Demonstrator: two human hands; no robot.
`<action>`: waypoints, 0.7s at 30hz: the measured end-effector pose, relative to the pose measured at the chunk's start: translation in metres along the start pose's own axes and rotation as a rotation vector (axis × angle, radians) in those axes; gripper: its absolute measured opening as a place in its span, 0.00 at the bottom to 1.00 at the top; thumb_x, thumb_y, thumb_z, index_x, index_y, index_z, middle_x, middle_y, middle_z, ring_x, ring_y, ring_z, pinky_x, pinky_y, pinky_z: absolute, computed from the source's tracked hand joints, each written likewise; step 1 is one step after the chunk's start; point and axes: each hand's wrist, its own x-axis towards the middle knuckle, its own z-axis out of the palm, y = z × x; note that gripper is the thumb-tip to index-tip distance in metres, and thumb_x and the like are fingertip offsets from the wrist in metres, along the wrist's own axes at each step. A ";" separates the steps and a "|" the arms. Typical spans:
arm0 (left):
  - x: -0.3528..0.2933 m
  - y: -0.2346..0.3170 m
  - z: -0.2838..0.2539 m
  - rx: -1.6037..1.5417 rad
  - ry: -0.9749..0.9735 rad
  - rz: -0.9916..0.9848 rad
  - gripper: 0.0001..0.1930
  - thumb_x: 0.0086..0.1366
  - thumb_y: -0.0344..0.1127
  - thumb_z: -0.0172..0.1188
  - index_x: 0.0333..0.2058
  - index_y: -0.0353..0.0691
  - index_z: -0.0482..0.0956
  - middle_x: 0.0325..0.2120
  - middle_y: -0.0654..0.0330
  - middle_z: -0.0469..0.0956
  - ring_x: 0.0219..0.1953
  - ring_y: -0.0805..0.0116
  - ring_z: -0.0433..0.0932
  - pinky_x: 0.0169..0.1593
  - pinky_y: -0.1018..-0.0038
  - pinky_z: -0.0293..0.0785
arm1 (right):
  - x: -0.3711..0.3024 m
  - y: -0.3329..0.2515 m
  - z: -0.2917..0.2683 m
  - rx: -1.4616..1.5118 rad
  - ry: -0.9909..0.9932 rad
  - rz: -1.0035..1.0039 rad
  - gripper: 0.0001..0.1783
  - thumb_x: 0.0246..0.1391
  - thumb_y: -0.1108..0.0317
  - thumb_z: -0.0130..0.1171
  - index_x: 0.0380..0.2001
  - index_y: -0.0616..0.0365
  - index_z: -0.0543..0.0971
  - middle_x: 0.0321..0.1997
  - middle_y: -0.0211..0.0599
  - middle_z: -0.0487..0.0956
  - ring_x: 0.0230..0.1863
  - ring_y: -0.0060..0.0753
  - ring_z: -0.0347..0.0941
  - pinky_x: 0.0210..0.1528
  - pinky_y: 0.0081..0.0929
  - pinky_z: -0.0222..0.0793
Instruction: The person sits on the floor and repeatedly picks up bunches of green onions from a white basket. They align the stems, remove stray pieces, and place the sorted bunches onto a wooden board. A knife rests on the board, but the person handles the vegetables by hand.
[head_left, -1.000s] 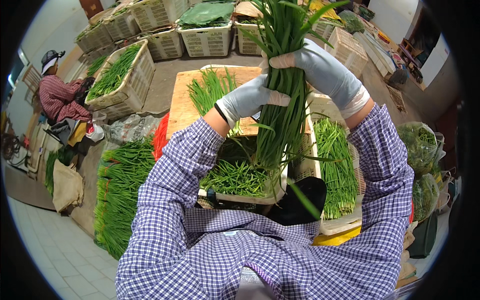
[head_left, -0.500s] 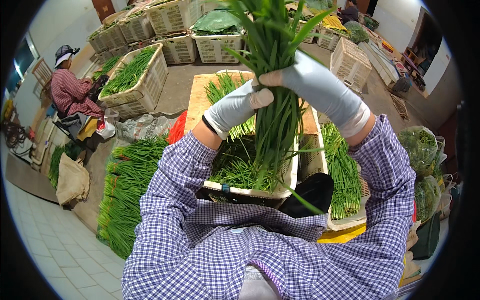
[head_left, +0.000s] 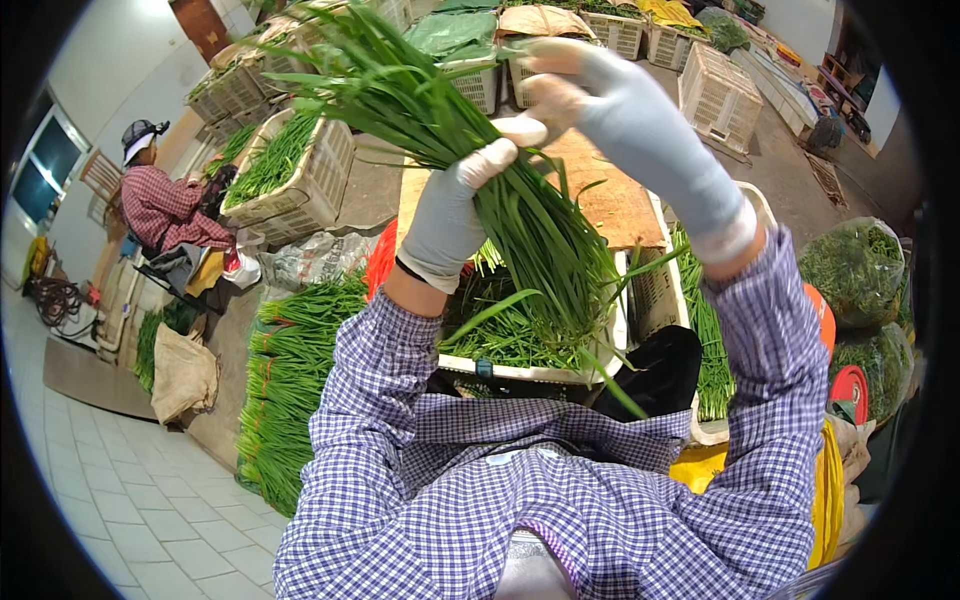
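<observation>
A: Where's the bunch [head_left: 540, 240]?

B: In the air over the front crate [head_left: 545, 374], and tilted. One end fans out toward the upper left; the other slants down to the right, above the loose greens [head_left: 480, 340] in that crate. Whether the low end touches them, I can't tell.

A: And the left hand [head_left: 455, 205]?

B: Wrapped round the middle of the bunch, thumb and fingers squeezing the leaves together. It wears a blue-grey glove with pale fingertips (a thin dark band [head_left: 412, 271] rings the wrist).

A: The right hand [head_left: 640, 120]?

B: Raised just beside the bunch, up and to the right of the left thumb. Its fingers stand apart and bent. I can't make out whether they touch a leaf.

A: What's around them?

B: A wooden board [head_left: 605, 200] lies behind the bunch. The right crate [head_left: 658, 295] holds long greens too, and a big pile [head_left: 290, 410] of tied ones lies to the left, with a sack [head_left: 185, 375] beyond it. Clear bags [head_left: 850, 275] stand at far right.

A: Anyone else?

B: A person [head_left: 165, 200] in a red checked top, seated at upper left beside a heaped crate [head_left: 330, 170].
</observation>
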 end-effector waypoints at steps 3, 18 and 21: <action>0.010 -0.001 -0.011 -0.004 -0.137 0.129 0.23 0.66 0.43 0.53 0.53 0.33 0.76 0.67 0.48 0.62 0.67 0.57 0.64 0.66 0.64 0.64 | -0.047 0.009 -0.010 -0.061 0.048 0.102 0.19 0.59 0.58 0.65 0.44 0.65 0.81 0.44 0.39 0.84 0.45 0.28 0.80 0.48 0.25 0.74; -0.020 -0.003 0.002 0.059 0.262 0.002 0.20 0.72 0.43 0.53 0.54 0.34 0.75 0.36 0.60 0.83 0.41 0.72 0.80 0.49 0.75 0.76 | -0.114 0.033 -0.005 -0.211 0.347 0.030 0.10 0.57 0.64 0.66 0.36 0.59 0.82 0.34 0.32 0.81 0.35 0.28 0.76 0.42 0.28 0.72; -0.019 -0.016 0.019 0.183 0.252 0.061 0.21 0.72 0.44 0.53 0.53 0.34 0.75 0.31 0.64 0.80 0.41 0.74 0.79 0.50 0.76 0.76 | -0.108 0.005 0.040 -0.471 -0.007 0.041 0.11 0.48 0.64 0.70 0.32 0.57 0.81 0.28 0.40 0.80 0.33 0.41 0.78 0.37 0.34 0.73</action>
